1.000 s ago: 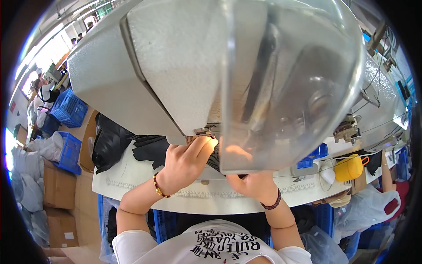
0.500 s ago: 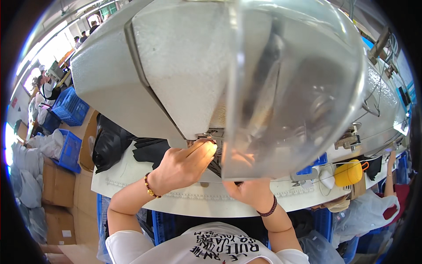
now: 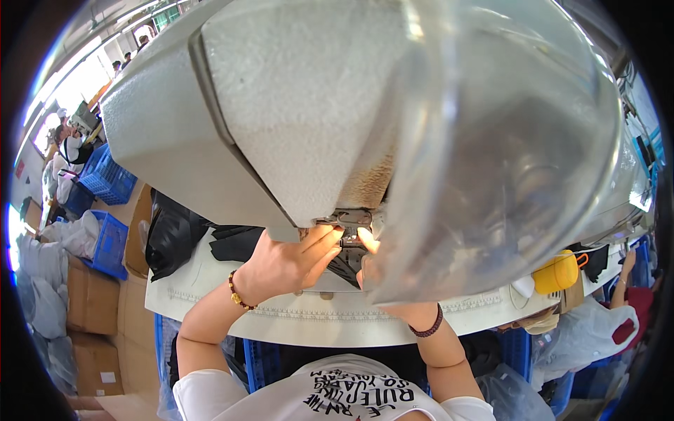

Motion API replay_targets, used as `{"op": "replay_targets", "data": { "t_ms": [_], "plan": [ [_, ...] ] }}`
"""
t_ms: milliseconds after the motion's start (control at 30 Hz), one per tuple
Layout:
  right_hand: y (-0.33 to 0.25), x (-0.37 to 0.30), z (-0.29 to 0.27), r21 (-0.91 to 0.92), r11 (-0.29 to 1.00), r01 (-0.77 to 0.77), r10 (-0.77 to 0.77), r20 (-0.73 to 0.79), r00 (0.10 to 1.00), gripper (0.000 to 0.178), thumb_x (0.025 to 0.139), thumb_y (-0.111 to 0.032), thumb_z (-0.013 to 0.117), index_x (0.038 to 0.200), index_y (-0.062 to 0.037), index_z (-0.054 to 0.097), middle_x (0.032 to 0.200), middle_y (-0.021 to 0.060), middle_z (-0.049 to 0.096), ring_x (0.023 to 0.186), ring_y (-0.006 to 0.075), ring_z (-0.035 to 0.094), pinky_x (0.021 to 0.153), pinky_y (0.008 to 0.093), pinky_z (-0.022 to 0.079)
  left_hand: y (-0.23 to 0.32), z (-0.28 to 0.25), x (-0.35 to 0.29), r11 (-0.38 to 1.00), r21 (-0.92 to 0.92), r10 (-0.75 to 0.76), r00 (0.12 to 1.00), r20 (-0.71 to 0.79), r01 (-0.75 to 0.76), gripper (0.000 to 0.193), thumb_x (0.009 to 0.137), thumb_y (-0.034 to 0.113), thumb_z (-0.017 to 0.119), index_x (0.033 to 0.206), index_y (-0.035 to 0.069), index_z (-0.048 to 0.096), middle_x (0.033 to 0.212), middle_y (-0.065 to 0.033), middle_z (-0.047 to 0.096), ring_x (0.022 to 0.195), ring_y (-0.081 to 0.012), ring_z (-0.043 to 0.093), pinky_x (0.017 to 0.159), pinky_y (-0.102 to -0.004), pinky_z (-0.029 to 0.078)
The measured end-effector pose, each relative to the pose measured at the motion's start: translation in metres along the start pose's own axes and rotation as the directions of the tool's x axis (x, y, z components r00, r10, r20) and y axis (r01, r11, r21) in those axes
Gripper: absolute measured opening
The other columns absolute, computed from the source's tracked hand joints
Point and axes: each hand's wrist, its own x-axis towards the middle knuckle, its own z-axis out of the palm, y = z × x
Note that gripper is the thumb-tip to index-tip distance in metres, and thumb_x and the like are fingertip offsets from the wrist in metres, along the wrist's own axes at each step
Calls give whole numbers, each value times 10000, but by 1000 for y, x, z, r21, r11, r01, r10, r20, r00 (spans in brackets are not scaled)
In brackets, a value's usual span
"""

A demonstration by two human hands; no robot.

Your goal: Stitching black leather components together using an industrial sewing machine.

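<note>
Under the head of a large grey sewing machine (image 3: 281,105), both my hands are at the presser foot (image 3: 349,235). My left hand (image 3: 281,263) is closed, its fingers pressed together with the tips at the foot's left side, against a piece of black fabric (image 3: 344,268). My right hand (image 3: 371,270) grips the right edge of that fabric, one fingertip close to the foot. A clear plastic shield (image 3: 505,175) blurs and covers part of the right hand. Fingers hide much of the fabric.
More black fabric (image 3: 235,243) lies on the white table (image 3: 267,319) at left, by a black bag (image 3: 170,238). A yellow container (image 3: 556,272) stands at right. Blue crates (image 3: 109,242) and cardboard boxes (image 3: 91,298) line the left floor. A co-worker's arm (image 3: 623,277) shows far right.
My right hand's fingers have come up beside the presser foot, out from behind the shield. The left hand has shifted slightly left and down, uncovering the foot and black fabric. The view has moved slightly.
</note>
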Motion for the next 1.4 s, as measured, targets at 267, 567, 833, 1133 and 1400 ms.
{"op": "replay_targets", "data": {
  "t_ms": [267, 567, 833, 1133, 1400],
  "plan": [
    [14, -17, 7, 263, 938, -227, 163, 245, 956, 442, 806, -64, 594, 1212, -28, 424, 952, 29, 509, 847, 145, 478, 770, 289, 417, 2, -3, 7, 999, -26, -24, 998, -56, 22, 169, 689, 145, 718, 842, 89, 671, 827, -36, 612, 653, -164, 609, 528, -263, 512],
    [22, -30, 28, 514, 724, -461, 433, 181, 883, 188, 636, -102, 577, 822, -79, 575, 812, 74, 579, 684, 239, 565, 608, 333, 477, 4, 4, 1, 999, 34, 7, 996, -89, -4, 236, 725, 150, 687, 944, 75, 638, 930, 8, 624, 593, -89, 568, 425, -231, 386],
    [20, 8, -14, 254, 967, 26, 4, -118, 993, 306, 614, -66, 600, 919, -65, 623, 809, 94, 609, 657, 270, 594, 602, 337, 506, 5, 9, 1, 985, -130, -130, 986, -109, 115, 248, 669, 126, 747, 874, 40, 637, 852, -71, 617, 722, -199, 608, 630, -280, 504],
    [76, 19, -8, 741, 566, -362, 190, 311, 931, 336, 613, -62, 603, 949, -71, 624, 843, 96, 608, 690, 270, 592, 631, 342, 500, -36, 10, 5, 794, -481, -328, 928, 176, 371, 277, 678, 140, 737, 922, 48, 643, 831, -42, 652, 707, -208, 611, 658, -309, 484],
    [96, 28, -5, 768, 465, -441, 188, 401, 896, 343, 613, -59, 606, 955, -73, 624, 867, 98, 605, 709, 270, 589, 642, 346, 496, -15, 4, -14, 977, -212, -19, 998, 56, 31, 286, 679, -31, 616, 953, 38, 663, 957, -93, 641, 872, -247, 613, 735, -319, 518]
  ]
}}
